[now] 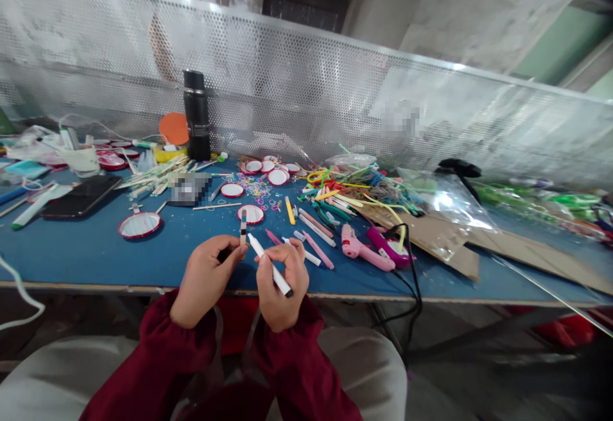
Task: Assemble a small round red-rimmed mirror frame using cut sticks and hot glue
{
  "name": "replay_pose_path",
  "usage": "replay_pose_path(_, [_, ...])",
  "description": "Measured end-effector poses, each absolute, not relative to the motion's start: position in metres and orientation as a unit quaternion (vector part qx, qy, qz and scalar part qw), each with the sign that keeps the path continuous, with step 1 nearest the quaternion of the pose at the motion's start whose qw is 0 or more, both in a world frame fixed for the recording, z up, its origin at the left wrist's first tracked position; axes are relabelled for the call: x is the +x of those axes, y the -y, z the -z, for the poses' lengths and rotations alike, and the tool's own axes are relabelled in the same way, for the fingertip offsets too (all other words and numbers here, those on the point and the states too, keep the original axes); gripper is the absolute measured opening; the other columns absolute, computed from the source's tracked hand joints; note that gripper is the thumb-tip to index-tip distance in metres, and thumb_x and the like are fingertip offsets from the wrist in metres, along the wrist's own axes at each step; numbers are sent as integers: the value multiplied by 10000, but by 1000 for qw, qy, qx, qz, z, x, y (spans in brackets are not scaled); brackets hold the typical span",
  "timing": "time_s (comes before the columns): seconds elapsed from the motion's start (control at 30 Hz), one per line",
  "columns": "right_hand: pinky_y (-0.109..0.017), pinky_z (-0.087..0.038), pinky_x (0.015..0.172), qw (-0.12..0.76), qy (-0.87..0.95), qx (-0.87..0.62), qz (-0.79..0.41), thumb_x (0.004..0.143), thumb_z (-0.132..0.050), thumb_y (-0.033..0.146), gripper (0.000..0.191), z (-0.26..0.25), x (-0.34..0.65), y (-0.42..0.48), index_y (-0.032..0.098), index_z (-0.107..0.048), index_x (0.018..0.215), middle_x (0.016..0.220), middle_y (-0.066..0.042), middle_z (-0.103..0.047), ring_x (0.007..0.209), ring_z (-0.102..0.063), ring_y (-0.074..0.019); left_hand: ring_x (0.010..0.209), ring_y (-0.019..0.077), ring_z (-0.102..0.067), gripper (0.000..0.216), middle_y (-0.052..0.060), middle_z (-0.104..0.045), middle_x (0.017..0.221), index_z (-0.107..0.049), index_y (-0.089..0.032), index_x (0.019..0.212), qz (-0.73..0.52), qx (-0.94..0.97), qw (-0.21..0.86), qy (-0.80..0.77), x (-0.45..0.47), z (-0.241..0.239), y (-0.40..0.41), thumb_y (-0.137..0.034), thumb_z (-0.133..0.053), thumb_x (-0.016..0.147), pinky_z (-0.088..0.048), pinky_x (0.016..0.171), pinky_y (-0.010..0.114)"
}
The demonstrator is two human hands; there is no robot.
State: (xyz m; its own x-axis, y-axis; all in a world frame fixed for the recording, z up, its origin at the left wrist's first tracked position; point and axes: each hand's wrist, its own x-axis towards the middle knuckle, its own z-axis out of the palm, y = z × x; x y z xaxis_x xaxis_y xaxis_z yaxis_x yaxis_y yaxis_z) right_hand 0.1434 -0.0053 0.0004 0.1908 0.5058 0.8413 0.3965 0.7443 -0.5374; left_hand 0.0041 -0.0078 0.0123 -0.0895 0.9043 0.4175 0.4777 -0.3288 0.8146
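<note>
Between the thumb and fingers of my left hand (pixel 207 275) is a small flat wooden stick (pixel 243 224), held upright with dark bands across it. My right hand (pixel 283 283) grips a white marker (pixel 274 270) like a pen. Its tip is close to the stick; whether they touch I cannot tell. Both hands are over the front edge of the blue table (pixel 158 261). Just beyond the stick lies a round disc with a red rim (pixel 253 214). Several pink and white markers (pixel 318 248) lie right of my right hand.
A pink glue gun (pixel 366 250) with a black cord lies to the right, before cardboard (pixel 431 236) and plastic bags. At the back stands a black bottle (pixel 196 117). A phone (pixel 83 197), wooden sticks (pixel 153 178) and another red-rimmed disc (pixel 140 225) lie left.
</note>
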Motion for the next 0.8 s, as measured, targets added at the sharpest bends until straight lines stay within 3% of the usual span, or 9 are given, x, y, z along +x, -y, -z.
replay_pose_path(0.8, [-499, -392, 1028, 683, 644, -343, -43, 865, -547, 163, 102, -1, 144, 6, 220, -529, 782, 701, 23, -658, 683, -642, -158, 795, 173, -604, 233, 7, -709, 843, -710, -207, 865, -490, 656, 215, -533, 4, -13, 8, -392, -580, 922, -424, 740, 269])
